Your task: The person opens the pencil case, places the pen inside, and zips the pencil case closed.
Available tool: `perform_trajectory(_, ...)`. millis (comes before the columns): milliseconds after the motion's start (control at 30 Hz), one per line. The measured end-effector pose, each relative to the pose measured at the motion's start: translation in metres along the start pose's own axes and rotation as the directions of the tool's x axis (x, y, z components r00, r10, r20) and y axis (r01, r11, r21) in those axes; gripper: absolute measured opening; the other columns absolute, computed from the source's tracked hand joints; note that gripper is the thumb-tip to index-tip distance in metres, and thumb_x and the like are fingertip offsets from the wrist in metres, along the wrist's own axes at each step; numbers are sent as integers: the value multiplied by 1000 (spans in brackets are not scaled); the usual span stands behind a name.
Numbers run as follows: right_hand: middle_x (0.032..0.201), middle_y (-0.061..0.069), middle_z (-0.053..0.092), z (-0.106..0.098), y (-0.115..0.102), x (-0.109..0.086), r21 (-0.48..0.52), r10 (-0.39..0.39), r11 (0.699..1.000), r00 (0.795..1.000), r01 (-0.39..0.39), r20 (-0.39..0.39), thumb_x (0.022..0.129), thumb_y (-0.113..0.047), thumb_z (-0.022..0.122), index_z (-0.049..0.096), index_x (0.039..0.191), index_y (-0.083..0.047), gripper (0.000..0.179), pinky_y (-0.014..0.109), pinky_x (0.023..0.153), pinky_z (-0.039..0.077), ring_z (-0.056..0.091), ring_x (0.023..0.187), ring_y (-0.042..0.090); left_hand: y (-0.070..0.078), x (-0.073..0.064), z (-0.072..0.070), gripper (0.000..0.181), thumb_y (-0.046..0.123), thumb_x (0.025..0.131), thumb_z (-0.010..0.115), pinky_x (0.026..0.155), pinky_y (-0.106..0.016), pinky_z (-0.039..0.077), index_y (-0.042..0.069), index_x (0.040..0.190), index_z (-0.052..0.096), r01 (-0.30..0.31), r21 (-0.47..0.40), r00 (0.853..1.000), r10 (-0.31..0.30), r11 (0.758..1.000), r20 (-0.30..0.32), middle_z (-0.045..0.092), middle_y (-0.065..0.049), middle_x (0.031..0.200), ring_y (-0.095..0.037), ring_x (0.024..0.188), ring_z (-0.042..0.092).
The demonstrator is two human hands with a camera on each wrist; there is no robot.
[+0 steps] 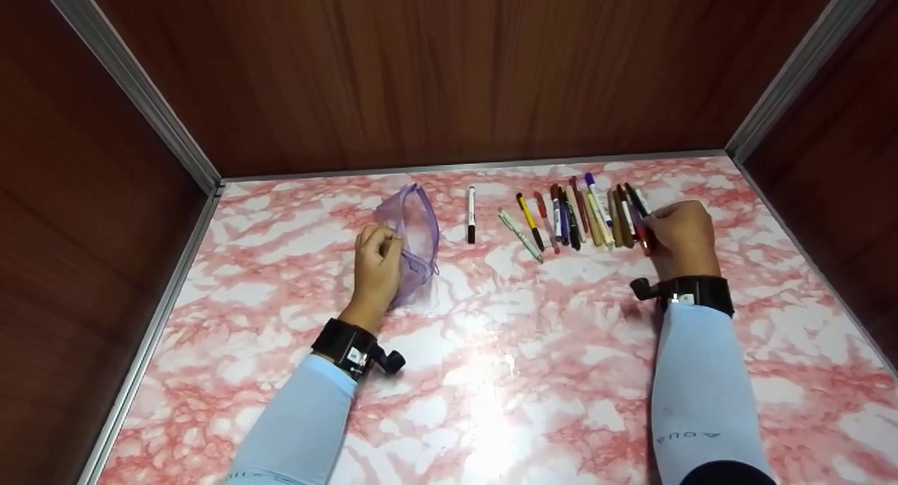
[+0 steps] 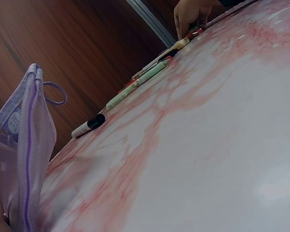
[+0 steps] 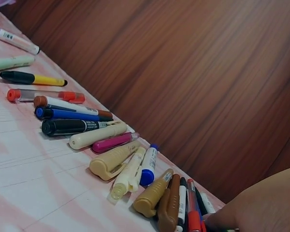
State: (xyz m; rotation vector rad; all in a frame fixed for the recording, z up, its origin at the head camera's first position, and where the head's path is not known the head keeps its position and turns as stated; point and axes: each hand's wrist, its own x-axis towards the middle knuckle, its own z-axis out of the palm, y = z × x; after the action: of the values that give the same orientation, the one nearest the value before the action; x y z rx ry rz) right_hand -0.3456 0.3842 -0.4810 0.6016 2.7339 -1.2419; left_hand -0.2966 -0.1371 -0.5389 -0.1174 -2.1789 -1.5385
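A see-through purple zip pouch (image 1: 421, 225) stands with its mouth open on the left part of the table. My left hand (image 1: 379, 260) pinches its near edge between thumb and curled fingers. In the left wrist view, the purple zipper (image 2: 28, 145) and a loop on its end show close up. My right hand (image 1: 684, 236) is at the right end of a row of pens, its fingers curled on a white-bodied marker (image 3: 207, 203). Right beside its fingertips lies a red and blue pen (image 3: 193, 208). The marker's lower part is hidden by the hand.
Left of the row lie a black-capped white marker (image 1: 471, 215), a pale green pen (image 1: 520, 235) and a yellow-and-black pen (image 1: 530, 222). Several pens and highlighters, one tan (image 1: 593, 222), lie side by side. Brown wood-look panels (image 1: 449, 71) wall in the marbled table (image 1: 491, 373).
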Motion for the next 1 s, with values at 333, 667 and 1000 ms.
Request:
perform_trajectory(333,115,20,81,-6,-1,-3,-47,-82,995,996,84,40,109,-20,69,77,131,10,38,46,95,60,72,106,32,0,0,0,14,8,104,67,100,-37,44,-2,95,71,-16,14,1000,16,1000,-6,64,-17,111,-30,114,54)
perform_trajectory(667,115,16,75,-11,0,-4,8,-22,1000,999,23,-29,102,-22,64,77,125,5,37,37,82,56,65,109,33,0,0,1,12,5,103,68,102,-37,45,-3,94,71,-28,-2,999,28,1000,-19,65,-18,110,-31,115,55)
perform_trajectory(1000,129,19,73,-15,-16,-10,87,-55,994,995,62,-82,109,-29,62,72,140,5,47,30,83,58,67,113,28,-1,0,0,11,5,102,67,103,-38,44,-2,94,71,-14,1,1000,14,1000,-8,64,-17,110,-31,115,54)
